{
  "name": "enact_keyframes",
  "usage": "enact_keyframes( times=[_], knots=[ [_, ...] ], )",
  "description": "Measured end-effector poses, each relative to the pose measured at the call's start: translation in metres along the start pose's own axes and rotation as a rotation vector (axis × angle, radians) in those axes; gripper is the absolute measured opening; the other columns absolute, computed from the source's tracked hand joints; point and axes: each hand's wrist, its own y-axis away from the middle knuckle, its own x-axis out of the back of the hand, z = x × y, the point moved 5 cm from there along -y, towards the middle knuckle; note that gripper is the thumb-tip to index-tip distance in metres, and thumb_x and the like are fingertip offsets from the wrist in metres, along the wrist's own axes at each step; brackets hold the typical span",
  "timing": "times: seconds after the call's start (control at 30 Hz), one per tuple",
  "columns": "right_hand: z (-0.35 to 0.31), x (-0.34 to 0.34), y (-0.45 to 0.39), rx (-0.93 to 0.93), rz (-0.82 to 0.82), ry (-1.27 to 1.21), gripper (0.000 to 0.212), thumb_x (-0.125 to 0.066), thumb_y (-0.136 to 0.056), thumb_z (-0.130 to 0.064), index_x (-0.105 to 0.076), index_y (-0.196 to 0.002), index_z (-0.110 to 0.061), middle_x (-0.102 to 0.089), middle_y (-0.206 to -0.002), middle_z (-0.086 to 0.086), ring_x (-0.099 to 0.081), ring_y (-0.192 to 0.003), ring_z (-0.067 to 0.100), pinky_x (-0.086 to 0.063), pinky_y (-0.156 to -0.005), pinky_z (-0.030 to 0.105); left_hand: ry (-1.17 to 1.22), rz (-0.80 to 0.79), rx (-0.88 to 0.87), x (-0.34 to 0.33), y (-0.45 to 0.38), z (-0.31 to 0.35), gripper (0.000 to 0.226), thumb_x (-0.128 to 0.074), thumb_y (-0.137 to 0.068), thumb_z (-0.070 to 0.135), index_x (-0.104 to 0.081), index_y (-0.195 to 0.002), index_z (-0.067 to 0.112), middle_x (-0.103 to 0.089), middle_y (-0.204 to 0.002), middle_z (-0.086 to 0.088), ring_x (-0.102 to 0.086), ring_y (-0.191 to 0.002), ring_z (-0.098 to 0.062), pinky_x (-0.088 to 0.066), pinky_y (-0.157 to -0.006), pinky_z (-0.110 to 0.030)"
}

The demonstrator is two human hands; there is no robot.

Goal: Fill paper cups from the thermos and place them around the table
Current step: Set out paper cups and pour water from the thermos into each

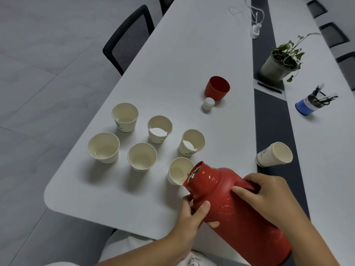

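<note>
A red thermos [240,212] is tilted down to the left, its open mouth over the rim of the nearest paper cup [177,170]. My left hand [189,217] grips the thermos body just below the neck. My right hand [269,196] holds its handle from above. Several more paper cups stand upright in a cluster on the white table [172,64], among them a far-left cup [103,147] and one [159,129] showing liquid inside. A stack of cups [273,154] lies on its side at the right.
The thermos's red lid [217,88] and white stopper [208,104] sit further back. A potted plant [280,62] and a blue pen holder [312,104] stand at the right. A black mesh chair [128,39] is at the table's left edge. A white charger cable [254,29] lies far back.
</note>
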Motion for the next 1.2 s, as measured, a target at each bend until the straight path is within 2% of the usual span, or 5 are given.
enact_keyframes(
  times=[0.27,0.4,0.83,1.07,1.2],
  knots=[
    [-0.0023,0.0005,-0.0019,0.001,-0.002,0.012,0.02,-0.068,-0.072,-0.032,-0.067,-0.073,-0.011,-0.065,-0.064,0.004,-0.059,-0.063,0.016,-0.05,-0.064,0.04,0.003,-0.001,-0.002,-0.0013,0.0028,0.0035,0.053,-0.063,-0.066,0.036,-0.042,-0.113,0.024,-0.058,-0.117,-0.007,-0.059,-0.109,-0.02,-0.047,-0.097,-0.037],
    [-0.0028,0.0005,-0.0018,0.004,0.003,0.017,0.021,-0.068,-0.072,-0.032,-0.067,-0.072,-0.011,-0.065,-0.063,0.005,-0.059,-0.063,0.017,-0.05,-0.063,0.04,0.0,-0.004,-0.004,-0.0019,0.0047,0.0042,0.071,-0.07,-0.054,0.046,-0.042,-0.115,0.024,-0.061,-0.112,-0.003,-0.061,-0.106,-0.017,-0.047,-0.098,-0.037],
    [-0.003,0.0008,-0.0017,0.009,-0.011,0.034,0.018,-0.068,-0.072,-0.032,-0.067,-0.07,-0.014,-0.064,-0.061,0.002,-0.058,-0.061,0.015,-0.048,-0.06,0.035,0.001,-0.02,0.007,-0.0014,0.0027,-0.0012,0.084,-0.077,-0.044,0.054,-0.041,-0.115,0.024,-0.06,-0.118,-0.01,-0.061,-0.107,-0.021,-0.049,-0.095,-0.037],
    [-0.0039,0.002,-0.0017,0.026,-0.025,0.039,0.018,-0.068,-0.073,-0.032,-0.065,-0.069,-0.015,-0.061,-0.059,-0.001,-0.057,-0.059,0.013,-0.044,-0.056,0.03,0.03,-0.018,-0.005,-0.0024,0.002,-0.0025,0.057,-0.068,-0.064,0.037,-0.042,-0.112,0.022,-0.061,-0.114,-0.007,-0.064,-0.1,-0.017,-0.052,-0.083,-0.027],
    [-0.0048,0.0025,-0.0021,0.03,-0.029,0.037,0.016,-0.068,-0.073,-0.032,-0.065,-0.07,-0.017,-0.062,-0.061,-0.002,-0.058,-0.06,0.012,-0.046,-0.059,0.031,0.045,-0.021,-0.006,-0.0025,0.0014,-0.0027,0.053,-0.064,-0.066,0.035,-0.042,-0.112,0.021,-0.062,-0.113,-0.007,-0.065,-0.099,-0.016,-0.053,-0.079,-0.025]
  ],
)
